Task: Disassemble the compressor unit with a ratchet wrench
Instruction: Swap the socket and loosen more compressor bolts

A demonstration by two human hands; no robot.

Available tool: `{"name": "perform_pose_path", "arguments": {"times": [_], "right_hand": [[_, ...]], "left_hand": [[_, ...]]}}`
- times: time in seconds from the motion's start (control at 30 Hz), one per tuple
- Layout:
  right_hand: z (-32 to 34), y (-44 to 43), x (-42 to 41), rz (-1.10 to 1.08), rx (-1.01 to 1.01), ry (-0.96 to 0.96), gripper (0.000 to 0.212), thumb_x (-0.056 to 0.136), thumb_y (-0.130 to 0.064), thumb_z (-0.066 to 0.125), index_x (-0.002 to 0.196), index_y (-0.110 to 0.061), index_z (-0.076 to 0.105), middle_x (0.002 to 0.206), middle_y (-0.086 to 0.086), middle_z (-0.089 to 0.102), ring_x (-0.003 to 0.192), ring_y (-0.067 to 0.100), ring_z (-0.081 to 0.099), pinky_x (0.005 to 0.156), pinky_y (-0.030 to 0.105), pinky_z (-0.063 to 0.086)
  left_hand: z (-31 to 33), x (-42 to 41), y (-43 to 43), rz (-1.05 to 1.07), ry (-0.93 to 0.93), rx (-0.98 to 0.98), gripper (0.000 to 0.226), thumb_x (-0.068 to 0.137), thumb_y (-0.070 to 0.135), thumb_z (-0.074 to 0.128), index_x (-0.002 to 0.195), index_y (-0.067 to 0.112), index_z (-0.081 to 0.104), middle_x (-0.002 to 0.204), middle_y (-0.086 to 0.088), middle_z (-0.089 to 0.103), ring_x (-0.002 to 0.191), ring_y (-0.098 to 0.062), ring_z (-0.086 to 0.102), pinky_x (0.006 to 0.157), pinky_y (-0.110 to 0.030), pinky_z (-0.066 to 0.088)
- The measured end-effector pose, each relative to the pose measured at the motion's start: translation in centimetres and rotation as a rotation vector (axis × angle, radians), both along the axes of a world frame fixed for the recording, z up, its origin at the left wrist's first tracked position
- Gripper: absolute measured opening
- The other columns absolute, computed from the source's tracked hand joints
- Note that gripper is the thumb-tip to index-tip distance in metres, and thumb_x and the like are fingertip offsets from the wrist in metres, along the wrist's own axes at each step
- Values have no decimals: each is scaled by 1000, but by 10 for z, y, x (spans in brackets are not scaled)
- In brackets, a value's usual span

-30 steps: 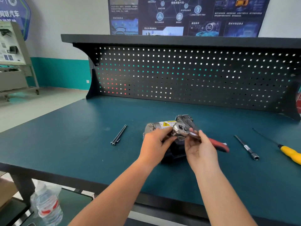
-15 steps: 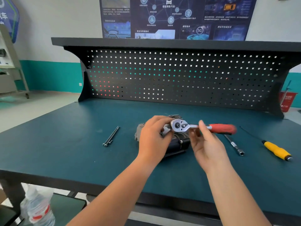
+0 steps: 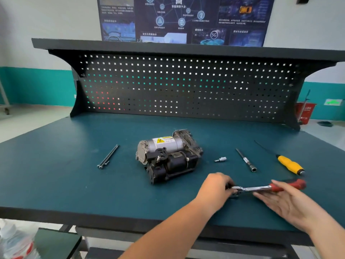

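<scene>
The compressor unit (image 3: 169, 155), a silver cylinder with a yellow warning label on a black body, lies alone in the middle of the green workbench (image 3: 56, 176). In front of it and to the right, both hands hold the ratchet wrench (image 3: 261, 188) level above the bench. My left hand (image 3: 217, 189) curls round the wrench's chrome head, which it partly hides. My right hand (image 3: 285, 200) holds the red handle, thumb on top and fingers beneath.
Two long bolts (image 3: 108, 156) lie left of the compressor. To its right are a small socket bit (image 3: 220, 159), an extension bar (image 3: 246, 160) and a yellow-handled screwdriver (image 3: 289, 164). A dark pegboard (image 3: 186, 86) with a shelf closes off the back.
Both hands have come off the compressor and carried the wrench down and to the right, toward the front edge. The socket bit now shows on the bench. The camera has shifted.
</scene>
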State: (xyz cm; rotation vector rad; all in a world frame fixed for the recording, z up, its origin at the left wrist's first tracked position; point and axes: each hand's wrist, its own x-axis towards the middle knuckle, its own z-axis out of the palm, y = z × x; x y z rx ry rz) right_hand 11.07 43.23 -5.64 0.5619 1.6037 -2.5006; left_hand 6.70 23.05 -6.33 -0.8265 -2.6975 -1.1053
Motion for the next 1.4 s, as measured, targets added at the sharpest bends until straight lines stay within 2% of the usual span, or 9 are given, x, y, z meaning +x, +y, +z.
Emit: {"name": "perform_pose_path", "arguments": {"times": [0.23,0.43,0.57,0.63,0.73,0.8,0.9,1.17,1.4], "right_hand": [[9,27,1,145,582,-235,49,89,-42,54,101,4,65,81,18,72,52,18,67,35,16,41],[28,-6,2,282,1031,-77,31,92,-36,56,86,-6,64,66,2,71,56,13,66,42,16,36],[21,-68,-5,166,960,431,19,90,-12,60,72,-9,58,56,-3,61,56,8,58,53,23,43],[17,-107,-10,104,850,627,15,87,-6,63,74,-12,58,65,-3,61,63,8,55,63,24,45],[13,-165,-25,50,735,830,24,82,0,67,83,-23,61,80,-7,63,69,0,56,69,13,46],[12,-200,-40,57,751,892,29,81,-4,70,90,-30,62,90,-8,62,73,-2,57,70,14,48],[7,-233,-60,40,894,939,23,81,-10,71,100,-22,68,98,-7,60,88,3,59,81,19,48],[-4,-240,-73,-131,1010,1062,20,75,-31,69,93,-23,73,93,-12,64,97,3,49,90,6,33],[-8,-247,-73,-257,1042,1137,6,75,-15,72,81,-13,73,86,-4,66,92,3,48,85,13,38]], "left_hand": [[-6,-11,5,-4,89,-88,27,89,27,61,112,14,67,109,-8,65,102,-23,58,86,-31,43],[-10,-11,6,9,144,-98,31,92,30,56,120,18,63,117,-5,63,109,-22,56,89,-29,41],[-9,5,-25,-128,223,-71,45,89,21,59,133,18,52,136,-2,54,125,-17,48,102,-24,35],[-5,16,-57,-97,306,19,37,86,22,59,123,17,60,125,1,62,115,-16,55,95,-23,41],[1,21,-114,176,677,328,19,82,24,61,95,14,72,96,8,68,92,-9,59,84,-22,46],[5,14,-144,411,819,424,19,79,25,66,94,15,70,99,11,61,96,-7,50,91,-17,37],[10,-4,-165,585,678,383,32,74,19,73,104,13,68,110,4,58,112,-16,45,101,-23,29],[-6,-17,-167,349,496,410,25,76,15,61,100,12,66,110,13,58,106,3,53,93,-24,45],[-10,-16,-167,372,457,433,26,79,5,68,103,13,60,114,24,52,104,-8,57,91,-33,47]]}}
